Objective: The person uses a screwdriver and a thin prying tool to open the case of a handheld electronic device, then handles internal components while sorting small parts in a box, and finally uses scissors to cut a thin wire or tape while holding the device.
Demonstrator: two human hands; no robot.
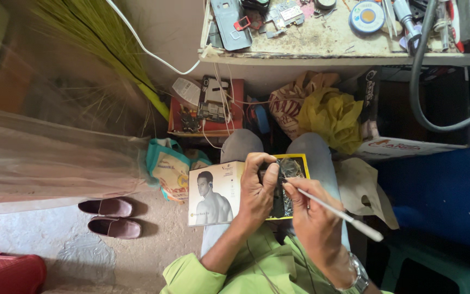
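Beneath workbench (322, 54), hands (284, 198) probe perhaps a circuit board (281, 190) with stick (335, 211).

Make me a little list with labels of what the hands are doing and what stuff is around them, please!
left hand: grips a small dark gadget above the lap
right hand: holds a thin white stick tool, its tip at the gadget
under the hands: an open cardboard box with a yellow inside, resting on the knees
wrist: a silver watch on the right arm
floor, left side: a pair of maroon shoes
ahead: a yellow plastic bag and a cluttered workbench
leaning at left: a grass broom
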